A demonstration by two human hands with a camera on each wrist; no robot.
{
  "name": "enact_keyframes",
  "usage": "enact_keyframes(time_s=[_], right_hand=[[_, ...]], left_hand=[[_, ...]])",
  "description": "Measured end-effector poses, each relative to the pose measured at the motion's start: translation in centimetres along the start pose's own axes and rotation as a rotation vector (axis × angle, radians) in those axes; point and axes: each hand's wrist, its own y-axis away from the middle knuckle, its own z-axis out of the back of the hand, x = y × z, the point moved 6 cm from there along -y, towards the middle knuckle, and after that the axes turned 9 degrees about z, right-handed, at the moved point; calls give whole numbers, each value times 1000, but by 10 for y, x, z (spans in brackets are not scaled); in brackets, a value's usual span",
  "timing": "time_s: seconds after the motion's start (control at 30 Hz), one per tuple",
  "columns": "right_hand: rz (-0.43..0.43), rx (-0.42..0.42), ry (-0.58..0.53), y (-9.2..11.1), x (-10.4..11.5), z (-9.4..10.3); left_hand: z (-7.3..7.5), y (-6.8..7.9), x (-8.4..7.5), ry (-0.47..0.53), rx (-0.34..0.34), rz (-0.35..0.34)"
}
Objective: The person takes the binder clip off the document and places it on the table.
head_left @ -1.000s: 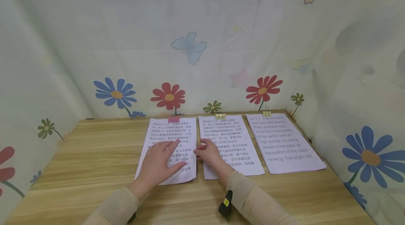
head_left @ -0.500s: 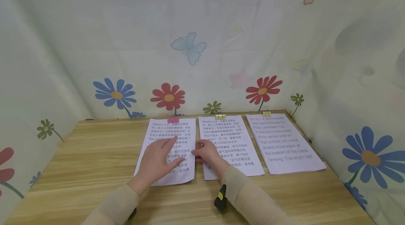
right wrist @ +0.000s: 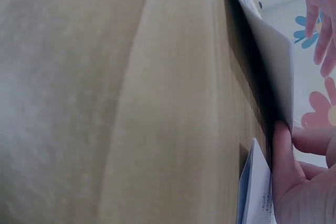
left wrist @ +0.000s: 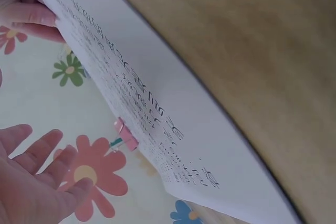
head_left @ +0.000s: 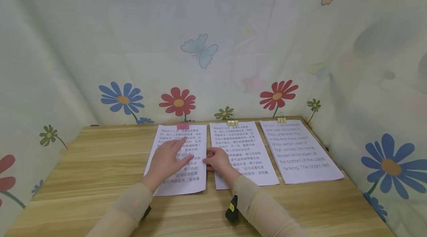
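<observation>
A stack of printed paper (head_left: 180,189) with a pink binder clip (head_left: 183,126) on its top edge lies at the left of three stacks. My right hand (head_left: 220,161) pinches its right edge between thumb and fingers; in the right wrist view, that edge is lifted off the table, with a fingertip (right wrist: 282,137) beneath. Over the same stack is my left hand (head_left: 165,163), fingers spread and holding nothing; the left wrist view shows its fingers (left wrist: 44,150) apart from the paper. The middle stack (head_left: 261,172), with a gold binder clip (head_left: 232,122), lies under my right wrist.
To the right lies another stack, printed in English (head_left: 301,152), with a gold binder clip (head_left: 281,120). All sit on a wooden table (head_left: 100,163). Behind and beside it hangs a white cloth (head_left: 150,63) with flowers and butterflies.
My left hand has shifted slightly up and right over the left stack. My right hand has moved slightly left onto that stack's edge and now pinches it.
</observation>
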Motion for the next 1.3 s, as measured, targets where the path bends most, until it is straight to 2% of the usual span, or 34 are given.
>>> enact_keyframes(time_s=[0.27,0.43,0.67,0.83,1.0,1.1,1.3], right_hand=[[16,-19,21,0,-1,-1],[30,-27,14,2,-1,-1],[43,-50,-53,4,0,-1],[55,-58,-100,6,-3,0],[58,-60,-140,10,-5,5],[49,-55,-163,13,-5,8],[73,-40,-207,18,-6,16]], left_hand=[[-4,-13,3,-8,-6,15],[-2,-20,2,-11,-44,13],[11,-34,5,-5,-138,-18],[23,-46,11,74,-185,-22],[36,-57,21,157,-171,8],[46,-62,26,204,-132,38],[62,-76,43,301,-62,149]])
